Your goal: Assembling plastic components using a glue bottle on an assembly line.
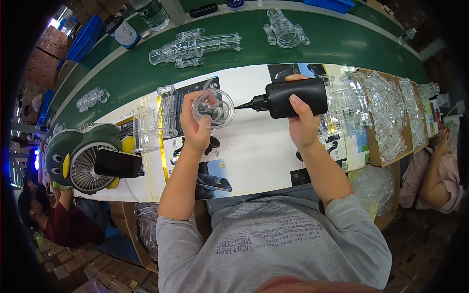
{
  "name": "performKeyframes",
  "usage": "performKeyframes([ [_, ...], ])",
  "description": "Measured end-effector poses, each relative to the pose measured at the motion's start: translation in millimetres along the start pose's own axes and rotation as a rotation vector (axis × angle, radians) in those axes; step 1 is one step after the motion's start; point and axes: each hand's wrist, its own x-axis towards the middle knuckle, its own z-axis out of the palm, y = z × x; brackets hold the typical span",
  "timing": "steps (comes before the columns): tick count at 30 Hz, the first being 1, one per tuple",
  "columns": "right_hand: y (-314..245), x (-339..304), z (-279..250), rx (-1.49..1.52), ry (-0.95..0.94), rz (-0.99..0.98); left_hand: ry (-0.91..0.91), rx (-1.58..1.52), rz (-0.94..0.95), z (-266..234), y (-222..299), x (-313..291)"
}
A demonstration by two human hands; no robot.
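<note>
My left hand [194, 122] is closed round a clear round plastic part [213, 108], its open circular rim turned up toward me. In my right hand [304, 115] lies a black squeeze bottle [297, 98], held on its side. The bottle's thin black nozzle [248, 104] points left, its tip right beside the part's rim; whether they touch I cannot tell. Both hands are above a work surface covered with printed cardboard [254, 161]. Just right of the bottle stand several clear plastic pieces [349, 105].
A box [375, 151] of clear parts stands at the right. At the left are a penguin-shaped fan [88, 168] and a black phone [117, 163]. Clear assemblies [195, 49] lie on the green belt [332, 53] beyond. People [432, 180] sit at both sides.
</note>
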Motion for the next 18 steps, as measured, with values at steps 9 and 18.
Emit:
performKeyframes([
  [9, 2.5, 3.2, -3.0, 0.011, -0.023, 0.02, 0.027, -0.009, -0.044, 1.5, -2.6, 2.7],
  [18, 9.6, 9.1, 0.6, 0.029, -0.01, -0.024, 0.178, -0.223, -0.184, 1.2, -12.5, 10.3],
])
